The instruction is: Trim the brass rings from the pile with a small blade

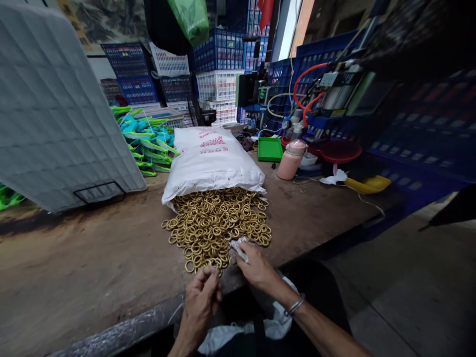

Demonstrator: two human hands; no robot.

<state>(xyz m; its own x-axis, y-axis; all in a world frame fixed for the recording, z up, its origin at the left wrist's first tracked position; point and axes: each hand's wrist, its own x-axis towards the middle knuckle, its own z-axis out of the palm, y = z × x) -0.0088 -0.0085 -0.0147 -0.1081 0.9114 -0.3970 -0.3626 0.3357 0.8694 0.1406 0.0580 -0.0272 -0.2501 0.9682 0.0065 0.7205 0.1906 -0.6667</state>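
My right grip (pixel 253 263) closed on clear plastic (pixel 238 249), left grip (pixel 201 293) curled by gold rings (pixel 211 223), its hold I can't tell

Left hand: your left hand (pixel 201 297) has thumb and fingers drawn together at the pile's near edge; whether they grip a ring is hard to tell
Right hand: your right hand (pixel 256 267), a metal bracelet (pixel 296 304) on its wrist, holds a clear plastic piece (pixel 240 250) beside the pile
Rings: gold-coloured rings (pixel 215 223) spread before you from the white sack (pixel 213 161) onto the brown table (pixel 122 258)
To your right: a green tray (pixel 270 149), pink bottle (pixel 291 161) and yellow scoop (pixel 372 185)
Beyond: stacked crates (pixel 219 52), blue and white
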